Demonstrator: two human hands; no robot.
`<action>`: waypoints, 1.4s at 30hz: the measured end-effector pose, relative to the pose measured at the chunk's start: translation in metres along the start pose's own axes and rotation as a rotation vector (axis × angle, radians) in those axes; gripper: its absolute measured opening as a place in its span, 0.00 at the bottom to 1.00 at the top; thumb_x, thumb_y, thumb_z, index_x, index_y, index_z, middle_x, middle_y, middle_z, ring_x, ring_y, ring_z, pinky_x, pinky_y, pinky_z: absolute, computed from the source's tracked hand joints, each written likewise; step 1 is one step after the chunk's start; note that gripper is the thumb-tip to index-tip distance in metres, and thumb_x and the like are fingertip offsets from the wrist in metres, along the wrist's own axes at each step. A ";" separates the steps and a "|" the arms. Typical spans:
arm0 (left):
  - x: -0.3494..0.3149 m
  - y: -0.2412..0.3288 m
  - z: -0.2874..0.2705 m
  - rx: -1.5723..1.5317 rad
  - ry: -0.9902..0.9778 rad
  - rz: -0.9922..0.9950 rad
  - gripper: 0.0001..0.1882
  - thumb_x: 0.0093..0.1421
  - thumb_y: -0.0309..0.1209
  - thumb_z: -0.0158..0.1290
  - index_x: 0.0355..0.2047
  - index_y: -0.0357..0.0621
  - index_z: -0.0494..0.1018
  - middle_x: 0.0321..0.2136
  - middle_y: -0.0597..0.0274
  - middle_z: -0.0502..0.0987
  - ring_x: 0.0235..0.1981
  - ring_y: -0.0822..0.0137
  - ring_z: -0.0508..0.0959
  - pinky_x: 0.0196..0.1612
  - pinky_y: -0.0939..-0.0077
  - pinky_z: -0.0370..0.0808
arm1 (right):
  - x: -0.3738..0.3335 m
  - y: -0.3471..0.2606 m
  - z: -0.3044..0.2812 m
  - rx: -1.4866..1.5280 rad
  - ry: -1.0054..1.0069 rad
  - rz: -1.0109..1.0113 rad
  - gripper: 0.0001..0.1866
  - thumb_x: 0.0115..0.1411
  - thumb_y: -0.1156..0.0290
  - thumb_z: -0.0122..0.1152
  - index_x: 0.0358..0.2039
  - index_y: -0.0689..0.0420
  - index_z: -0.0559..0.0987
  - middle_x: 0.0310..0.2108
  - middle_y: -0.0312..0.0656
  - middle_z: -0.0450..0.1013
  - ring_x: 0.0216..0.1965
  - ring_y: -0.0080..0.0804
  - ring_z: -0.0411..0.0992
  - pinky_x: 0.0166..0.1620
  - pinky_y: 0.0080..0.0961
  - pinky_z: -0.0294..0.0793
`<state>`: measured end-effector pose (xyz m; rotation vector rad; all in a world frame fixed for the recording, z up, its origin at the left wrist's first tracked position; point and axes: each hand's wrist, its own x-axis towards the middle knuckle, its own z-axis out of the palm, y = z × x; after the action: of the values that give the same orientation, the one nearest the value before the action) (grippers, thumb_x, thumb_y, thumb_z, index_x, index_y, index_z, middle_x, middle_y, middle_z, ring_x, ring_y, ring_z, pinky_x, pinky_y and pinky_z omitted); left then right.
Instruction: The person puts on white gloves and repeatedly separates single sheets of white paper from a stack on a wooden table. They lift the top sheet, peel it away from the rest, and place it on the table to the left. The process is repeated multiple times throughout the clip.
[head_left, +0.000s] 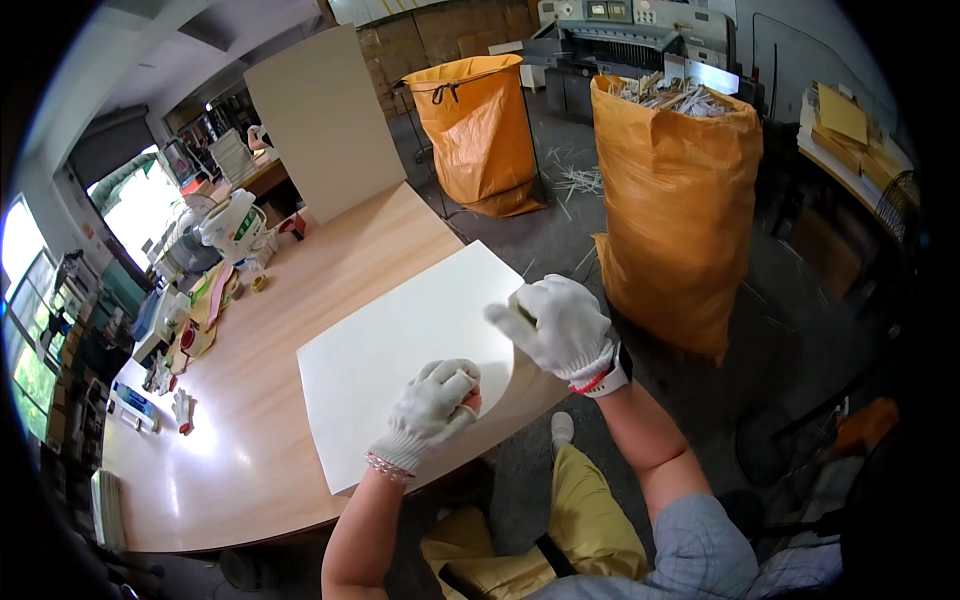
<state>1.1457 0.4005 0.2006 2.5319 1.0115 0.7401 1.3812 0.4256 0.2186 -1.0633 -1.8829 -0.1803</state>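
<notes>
A large white sheet, perhaps the top of a thin stack, lies at an angle over the near right edge of the wooden table. My left hand, in a white knit glove, rests on the sheet with its fingers curled in; a bit of reddish pink shows by the fingertips, and whatever they hold is hidden. At the sheet's right edge, my gloved right hand has its thumb over the paper and its fingers bent around the edge. Just below that hand the paper bends in a shaded curve.
Glue tubs, tape rolls and tools line the left of the wooden table, near a white bucket. A tall grey board stands at the far end. Beyond are two orange sacks, the nearer full of paper strips.
</notes>
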 end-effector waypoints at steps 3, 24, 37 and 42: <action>-0.003 -0.001 -0.005 -0.132 -0.004 -0.066 0.05 0.56 0.24 0.54 0.34 0.39 0.73 0.45 0.55 0.80 0.45 0.52 0.78 0.48 0.61 0.76 | -0.009 0.010 0.003 0.001 0.020 -0.009 0.09 0.66 0.65 0.58 0.32 0.55 0.81 0.17 0.41 0.70 0.19 0.42 0.70 0.27 0.37 0.69; -0.006 -0.008 -0.006 -0.285 -0.008 -0.284 0.19 0.52 0.27 0.69 0.34 0.42 0.68 0.43 0.60 0.80 0.41 0.66 0.76 0.48 0.70 0.76 | -0.014 0.004 0.002 0.261 0.137 0.296 0.22 0.68 0.65 0.55 0.17 0.61 0.74 0.15 0.50 0.67 0.18 0.52 0.67 0.28 0.41 0.67; -0.004 0.004 -0.010 -0.256 -0.016 -0.321 0.20 0.51 0.27 0.70 0.35 0.44 0.67 0.45 0.60 0.80 0.44 0.65 0.76 0.51 0.69 0.74 | -0.014 0.003 0.002 0.243 0.144 0.326 0.23 0.68 0.65 0.55 0.16 0.62 0.73 0.15 0.51 0.68 0.20 0.50 0.69 0.28 0.42 0.67; -0.004 -0.001 -0.009 -0.300 -0.026 -0.346 0.19 0.51 0.27 0.69 0.35 0.44 0.68 0.45 0.60 0.80 0.45 0.66 0.76 0.51 0.70 0.74 | -0.017 0.007 0.005 0.241 0.147 0.315 0.23 0.68 0.63 0.55 0.16 0.61 0.73 0.16 0.51 0.68 0.21 0.51 0.69 0.28 0.43 0.67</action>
<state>1.1376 0.3999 0.2061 2.0387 1.1894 0.6952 1.3868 0.4222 0.2004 -1.1295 -1.5385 0.1439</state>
